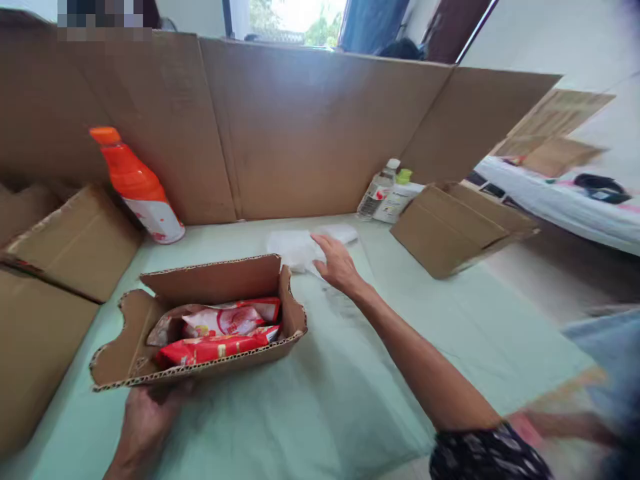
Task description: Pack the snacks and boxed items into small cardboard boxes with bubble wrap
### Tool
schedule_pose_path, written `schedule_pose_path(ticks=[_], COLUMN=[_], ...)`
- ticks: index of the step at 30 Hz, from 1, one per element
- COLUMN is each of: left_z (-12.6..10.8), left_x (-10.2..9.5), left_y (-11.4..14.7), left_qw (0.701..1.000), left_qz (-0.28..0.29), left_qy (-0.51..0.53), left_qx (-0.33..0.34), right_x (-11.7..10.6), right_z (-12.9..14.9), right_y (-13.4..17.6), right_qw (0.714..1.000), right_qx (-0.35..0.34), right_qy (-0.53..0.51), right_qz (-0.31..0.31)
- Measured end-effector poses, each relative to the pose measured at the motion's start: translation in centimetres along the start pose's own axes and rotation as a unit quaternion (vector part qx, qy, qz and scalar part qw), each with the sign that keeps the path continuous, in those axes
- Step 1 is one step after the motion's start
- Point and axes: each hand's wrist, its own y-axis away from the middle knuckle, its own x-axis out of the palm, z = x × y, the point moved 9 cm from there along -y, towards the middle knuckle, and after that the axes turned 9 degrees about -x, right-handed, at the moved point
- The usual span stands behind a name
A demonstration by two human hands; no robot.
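Observation:
An open cardboard box (210,272) with wavy-cut ends sits on the left half of the covered surface. Inside it lie red-and-white snack packets (225,343). My left hand (150,417) grips the box from its near side, with the fingers mostly hidden beneath it. To the right of the box, my right hand (337,263) stretches out with thumb and fingers apart, holding nothing. It is over the edge of some clear plastic wrapping (290,248); whether it touches the plastic I cannot tell.
A tall cardboard screen (310,133) stands at the back. An orange bottle (143,187) leans there on the left; a clear bottle (377,192) and a white pouch (397,200) stand right. Cardboard boxes (450,227) flank both sides. Another person's blurred arm (570,427) shows lower right.

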Motion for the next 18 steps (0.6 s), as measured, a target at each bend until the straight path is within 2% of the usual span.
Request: schedule_pose_path(ticks=[3, 5, 7, 9, 11, 13, 15, 17, 18], left_z=[-1.2, -2.2, -3.2, -3.8, -3.7, -3.0, -2.7, -3.2, -3.7], left_x=[0.4, 0.9, 1.7, 2.1, 1.4, -0.1, -0.9, -0.1, 0.9], left_y=[-0.9, -1.1, -1.0, -0.3, 1.4, 3.9, 7.1, 10.1, 11.3], left_qw=[0.999, 0.997, 0.995, 0.991, 0.987, 0.986, 0.987, 0.989, 0.989], left_qz=[-0.034, -0.045, -0.026, -0.004, -0.027, -0.082, -0.109, -0.061, -0.005], left_qy=[0.037, 0.068, 0.099, 0.134, 0.156, 0.14, 0.092, 0.053, 0.053], left_qx=[-0.002, -0.003, -0.004, 0.004, 0.017, 0.033, 0.072, 0.122, 0.139], right_x=[0.4, -1.5, -5.4, -10.1, -14.2, -17.0, -17.7, -16.2, -14.7], right_z=[-0.9, -1.3, -1.5, -1.3, -0.6, 0.9, 2.6, 4.5, 5.5], right_y=[-3.4, -4.0, -2.7, 0.2, 3.8, 7.0, 9.8, 12.0, 12.9], right_qw=[0.999, 0.995, 0.978, 0.946, 0.92, 0.916, 0.917, 0.914, 0.91], right_qx=[0.038, 0.061, 0.081, 0.095, 0.108, 0.128, 0.166, 0.214, 0.234], right_qy=[0.013, -0.009, -0.067, -0.139, -0.185, -0.201, -0.234, -0.285, -0.313], right_qz=[-0.025, -0.083, -0.179, -0.276, -0.329, -0.324, -0.278, -0.192, -0.14])
